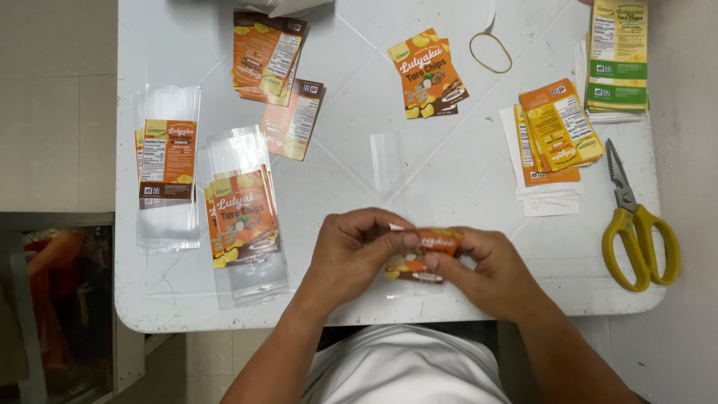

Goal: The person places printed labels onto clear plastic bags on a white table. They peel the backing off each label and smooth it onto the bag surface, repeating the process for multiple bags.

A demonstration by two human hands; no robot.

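Both my hands meet near the front edge of a white table (pixel 359 150). My left hand (pixel 351 251) and my right hand (pixel 479 269) pinch one orange printed label sticker (pixel 426 258) between their fingertips, bent and partly hidden by the fingers. A clear plastic bag (pixel 407 161) lies flat on the table just beyond my hands. To the left lie clear bags with orange labels stuck on them (pixel 243 217) and another such stack (pixel 168 161) near the left edge.
Loose orange labels lie at the back left (pixel 265 56) and back middle (pixel 428 75). A yellow-orange label stack (pixel 557 131), green-and-yellow labels (pixel 619 52), a rubber band (pixel 490 51) and yellow-handled scissors (pixel 636 224) lie at the right.
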